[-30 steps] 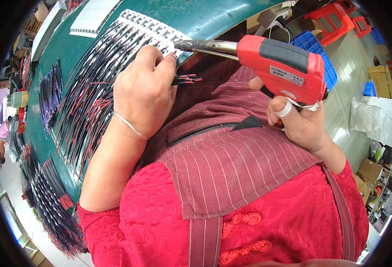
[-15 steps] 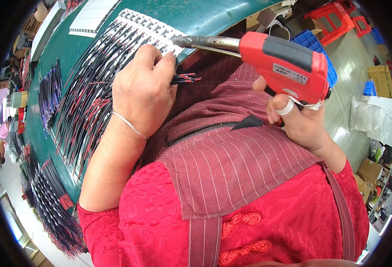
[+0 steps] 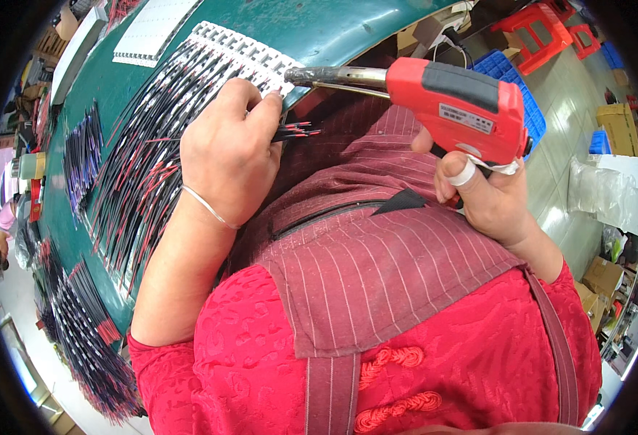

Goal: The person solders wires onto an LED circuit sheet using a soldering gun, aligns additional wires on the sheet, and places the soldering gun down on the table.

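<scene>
My right hand (image 3: 482, 192) grips a red soldering gun (image 3: 464, 105) with a grey top; its metal barrel (image 3: 333, 75) points left to the near end of a white strip of small boards (image 3: 243, 51) on the green table (image 3: 319, 25). My left hand (image 3: 228, 148) is closed on a small bundle of red and black wires (image 3: 297, 131), whose ends stick out to the right, and its fingertips rest by the strip right at the barrel's tip. Rows of red and black wires (image 3: 145, 159) run from the strip across the table.
More wire bundles (image 3: 80, 152) lie at the table's left, and others (image 3: 87, 341) hang at its near edge. Another white strip (image 3: 152, 29) lies farther back. Red stools (image 3: 543, 32), a blue crate (image 3: 511, 76) and cardboard boxes (image 3: 619, 123) stand on the floor to the right.
The gun's barrel rose slightly toward the strip, then dropped back. My left hand has shifted a little up and left with the wires.
</scene>
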{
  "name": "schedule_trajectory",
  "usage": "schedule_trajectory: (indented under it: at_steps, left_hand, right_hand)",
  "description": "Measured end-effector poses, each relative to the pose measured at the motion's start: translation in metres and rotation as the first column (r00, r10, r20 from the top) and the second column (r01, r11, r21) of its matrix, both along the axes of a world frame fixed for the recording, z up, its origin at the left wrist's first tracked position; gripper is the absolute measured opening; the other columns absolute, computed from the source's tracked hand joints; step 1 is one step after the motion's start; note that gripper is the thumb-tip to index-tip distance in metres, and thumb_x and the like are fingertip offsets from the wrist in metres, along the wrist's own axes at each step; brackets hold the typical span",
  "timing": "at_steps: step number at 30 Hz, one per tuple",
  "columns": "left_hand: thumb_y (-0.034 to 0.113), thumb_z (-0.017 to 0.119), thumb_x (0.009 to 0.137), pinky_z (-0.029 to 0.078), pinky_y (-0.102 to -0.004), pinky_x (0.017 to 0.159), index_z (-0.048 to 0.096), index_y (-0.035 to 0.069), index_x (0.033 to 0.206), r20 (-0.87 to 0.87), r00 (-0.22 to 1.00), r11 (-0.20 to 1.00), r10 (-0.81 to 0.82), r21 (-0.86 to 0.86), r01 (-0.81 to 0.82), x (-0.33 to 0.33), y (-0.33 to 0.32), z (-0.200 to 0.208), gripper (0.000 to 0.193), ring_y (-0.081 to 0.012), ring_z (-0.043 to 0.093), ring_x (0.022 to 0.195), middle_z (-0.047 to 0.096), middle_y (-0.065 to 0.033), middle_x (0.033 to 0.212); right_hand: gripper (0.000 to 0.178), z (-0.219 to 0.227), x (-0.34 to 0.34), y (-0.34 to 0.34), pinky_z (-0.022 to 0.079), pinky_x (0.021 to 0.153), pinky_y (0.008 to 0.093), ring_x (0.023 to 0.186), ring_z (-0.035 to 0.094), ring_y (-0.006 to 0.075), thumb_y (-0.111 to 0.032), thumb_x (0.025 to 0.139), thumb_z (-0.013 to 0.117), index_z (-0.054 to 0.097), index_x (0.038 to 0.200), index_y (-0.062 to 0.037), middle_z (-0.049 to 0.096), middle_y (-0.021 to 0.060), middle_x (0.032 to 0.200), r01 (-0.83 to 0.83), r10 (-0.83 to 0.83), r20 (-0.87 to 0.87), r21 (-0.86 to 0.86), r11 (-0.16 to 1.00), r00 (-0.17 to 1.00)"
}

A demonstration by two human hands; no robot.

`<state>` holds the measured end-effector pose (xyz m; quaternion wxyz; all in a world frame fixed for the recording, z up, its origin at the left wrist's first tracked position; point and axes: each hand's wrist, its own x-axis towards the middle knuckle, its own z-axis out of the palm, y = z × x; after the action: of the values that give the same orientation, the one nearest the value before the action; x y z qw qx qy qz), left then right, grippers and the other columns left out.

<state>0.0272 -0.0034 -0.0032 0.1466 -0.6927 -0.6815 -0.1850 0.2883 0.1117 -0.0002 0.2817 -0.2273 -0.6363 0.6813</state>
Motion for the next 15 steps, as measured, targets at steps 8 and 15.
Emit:
schedule_trajectory:
  at_steps: [8, 15]
  left_hand:
    - [-0.011, 0.065, 0.065, 0.051, -0.0362, 0.065, 0.073, 0.008, 0.101, -0.001, 1.000, 0.999, -0.014, 0.044, 0.014, -0.003, 0.000, 0.003, 0.042, -0.0262, 0.064, 0.076, 0.061, -0.0084, 0.089]
    - [-0.011, 0.064, 0.065, 0.051, -0.0353, 0.066, 0.073, 0.009, 0.099, -0.008, 1.000, 0.997, -0.020, 0.074, 0.020, -0.005, 0.002, 0.002, 0.041, -0.0257, 0.064, 0.077, 0.061, -0.0081, 0.087]
  right_hand:
    - [0.023, -0.010, 0.005, 0.001, 0.044, 0.053, 0.0208, 0.064, 0.056, 0.0044, -0.005, 0.094, 0.068, 0.064, 0.117, -0.0021, 0.067, 0.0040, 0.093, -0.015, 0.015, -0.043, -0.011, 1.000, 0.999]
    - [0.027, 0.000, -0.001, -0.002, 0.044, 0.054, 0.0198, 0.065, 0.054, 0.0038, -0.006, 0.096, 0.065, 0.063, 0.122, -0.0018, 0.069, 0.0073, 0.111, -0.023, 0.024, -0.047, 0.022, 1.000, 0.999]
